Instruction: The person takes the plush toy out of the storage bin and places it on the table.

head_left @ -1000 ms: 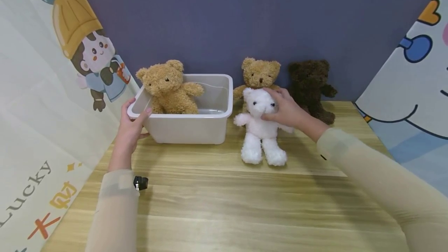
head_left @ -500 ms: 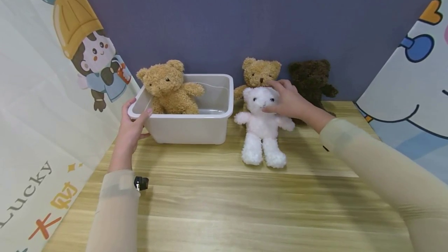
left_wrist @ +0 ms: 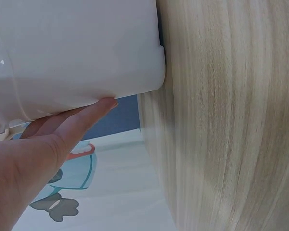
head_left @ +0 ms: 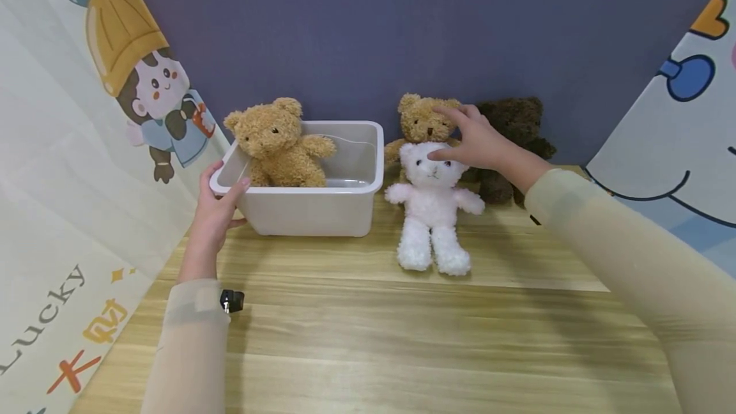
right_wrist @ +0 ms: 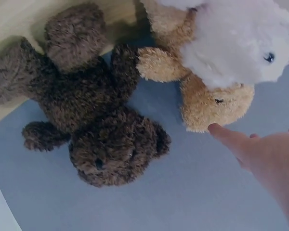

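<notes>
My left hand (head_left: 215, 213) grips the left end of a light grey plastic storage bin (head_left: 313, 214), thumb over the rim and fingers along the outer wall. A tan teddy bear (head_left: 276, 145) sits inside, leaning at the left end. My right hand (head_left: 483, 144) holds nothing; its thumb and fingers are spread over the head of a white teddy bear (head_left: 432, 209). Behind the white bear, a second tan teddy bear (head_left: 422, 121) is partly covered by it. In the right wrist view, a fingertip is right at that tan bear's head (right_wrist: 216, 108).
A dark brown teddy bear (right_wrist: 82, 101) sits to the right against the blue-grey back wall (head_left: 356, 37), partly behind my right hand in the head view. Printed curtains (head_left: 69, 145) flank the wooden table (head_left: 368, 350). A small black device (head_left: 232, 301) sits at my left wrist.
My right hand has released the white bear's head and risen up and back toward the tan bear behind it. The left hand and the bin have stayed put.
</notes>
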Demonstrator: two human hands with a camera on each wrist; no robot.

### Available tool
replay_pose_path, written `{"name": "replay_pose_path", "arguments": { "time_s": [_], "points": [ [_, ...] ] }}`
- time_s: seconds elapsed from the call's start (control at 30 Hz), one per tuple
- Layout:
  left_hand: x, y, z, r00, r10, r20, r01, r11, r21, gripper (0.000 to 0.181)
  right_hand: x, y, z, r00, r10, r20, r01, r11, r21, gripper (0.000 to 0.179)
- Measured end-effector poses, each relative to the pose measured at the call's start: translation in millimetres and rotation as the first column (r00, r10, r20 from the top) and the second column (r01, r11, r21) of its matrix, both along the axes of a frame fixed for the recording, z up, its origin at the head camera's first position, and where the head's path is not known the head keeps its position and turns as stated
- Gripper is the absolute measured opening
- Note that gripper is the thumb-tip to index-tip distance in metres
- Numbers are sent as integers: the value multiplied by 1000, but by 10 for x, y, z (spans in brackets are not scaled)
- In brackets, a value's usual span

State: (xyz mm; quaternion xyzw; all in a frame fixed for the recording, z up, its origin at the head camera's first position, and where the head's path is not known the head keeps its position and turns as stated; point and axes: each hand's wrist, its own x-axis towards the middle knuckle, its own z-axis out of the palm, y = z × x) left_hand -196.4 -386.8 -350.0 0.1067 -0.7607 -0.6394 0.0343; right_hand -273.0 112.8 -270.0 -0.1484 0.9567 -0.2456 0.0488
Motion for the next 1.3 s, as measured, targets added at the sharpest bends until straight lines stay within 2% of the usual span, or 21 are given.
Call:
{"name": "replay_pose_path", "arguments": {
  "time_s": [0.63, 0.9, 1.3],
  "points": [
    [-23, -2, -41, 1000, -8, -2, 8, 1000, -5, 88, -172, -369, 409, 995, 79, -59, -78, 997, 19, 104],
    [-10, 26, -8, 1000, -15, 6, 15, 1000, 4, 88, -273, -726, 531, 992, 113, -47, -112, 993, 23, 104],
    [-3, -12, 11, 1000, -7, 4, 7, 1000, -16, 88, -482, -1449, 718, 971, 237, -8, -237, 970, 54, 102]
  ]
}}
